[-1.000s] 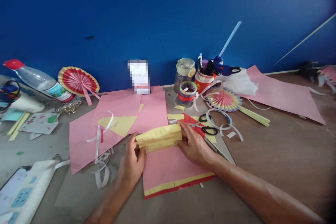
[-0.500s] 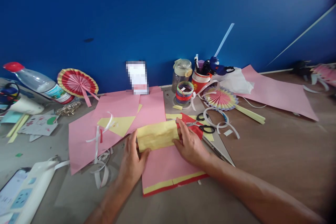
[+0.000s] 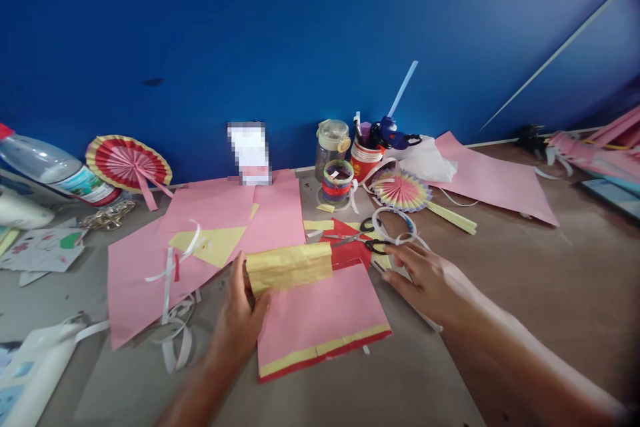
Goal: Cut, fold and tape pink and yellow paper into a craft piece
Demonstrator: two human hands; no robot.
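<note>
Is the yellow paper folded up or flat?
Folded. The yellow paper is a creased, bunched strip on the pink sheet, its end held by the left hand.

Scissors point(image 3: 357, 239) close before right fingers point(image 3: 400, 255)

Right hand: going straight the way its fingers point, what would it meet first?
Probably the scissors: the right hand points left and away, fingertips just short of their black handles, though depth is unclear.

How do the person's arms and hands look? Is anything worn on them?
The left hand and the right hand wear no gloves. Both arms are bare, with no sleeves in view, and no watch or bracelet shows at either wrist.
</note>
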